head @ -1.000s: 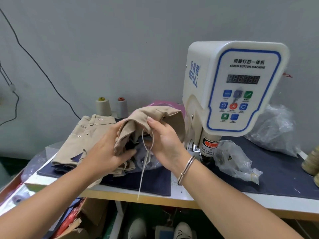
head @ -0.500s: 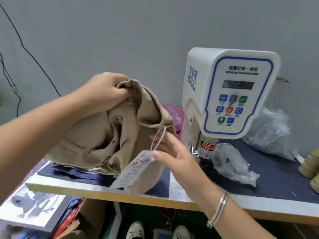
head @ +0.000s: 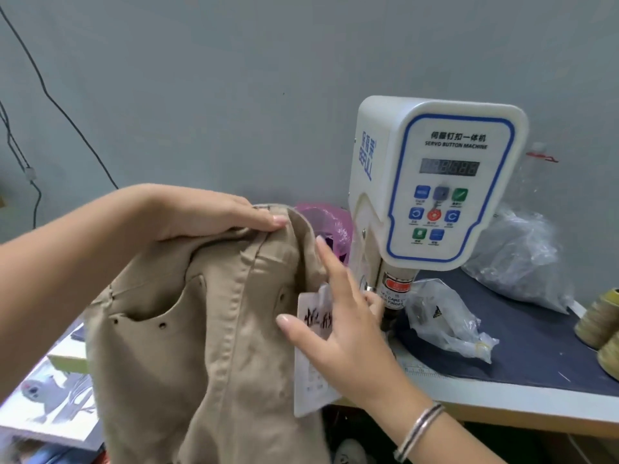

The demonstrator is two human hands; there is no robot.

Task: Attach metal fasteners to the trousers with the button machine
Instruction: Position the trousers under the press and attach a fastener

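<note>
Beige trousers (head: 214, 329) held up at the waistband by the left hand (head: 201, 212), right hand (head: 338, 333) open against the paper tag (head: 313, 356), beside the button machine (head: 435, 182).

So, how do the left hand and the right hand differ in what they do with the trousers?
The left hand grips the trousers at the waistband, up high; the right hand sits lower, by the white tag. The left hand's fingers curl over the cloth; the right hand's fingers are spread straight. Only the right wrist wears a bracelet. Both touch the trousers.
</note>
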